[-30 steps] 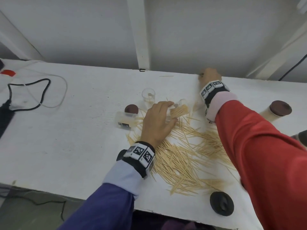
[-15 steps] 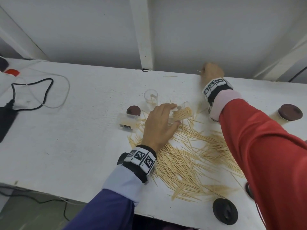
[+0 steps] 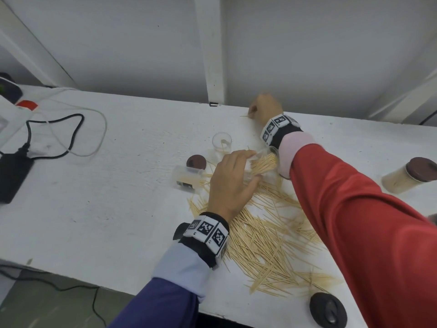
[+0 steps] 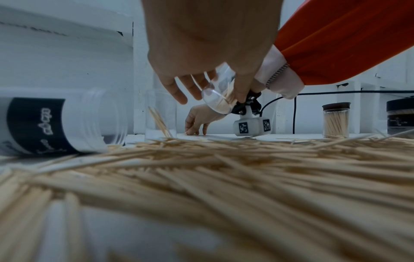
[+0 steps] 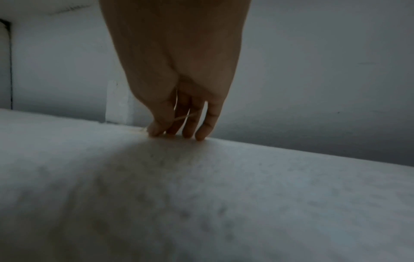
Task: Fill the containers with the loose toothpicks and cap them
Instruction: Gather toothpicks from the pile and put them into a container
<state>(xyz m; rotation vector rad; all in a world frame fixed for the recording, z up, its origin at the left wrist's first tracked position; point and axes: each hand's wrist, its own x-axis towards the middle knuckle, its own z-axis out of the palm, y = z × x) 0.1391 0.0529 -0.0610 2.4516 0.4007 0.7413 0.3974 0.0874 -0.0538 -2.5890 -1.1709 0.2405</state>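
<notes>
My left hand (image 3: 250, 166) grips a clear container (image 3: 264, 163) part full of toothpicks, held tilted just above the loose toothpick pile (image 3: 267, 233). In the left wrist view the same hand (image 4: 210, 95) holds that container (image 4: 218, 104) by its base. My right hand (image 3: 254, 112) reaches to the table's far edge. Its fingertips (image 5: 199, 136) touch the surface and pinch a toothpick or two (image 5: 186, 117). Another stray toothpick (image 3: 243, 116) lies just left of it.
An open clear container (image 3: 221, 140) stands upright behind the pile. A labelled one (image 3: 186, 177) lies on its side by a brown cap (image 3: 196, 161). A filled, capped container (image 3: 409, 176) stands at right, a black cap (image 3: 328, 308) at the front edge, and cables and an adapter (image 3: 11, 176) at left.
My right hand has slid left along the far edge to the stray toothpick. The left hand still holds the tilted container over the pile.
</notes>
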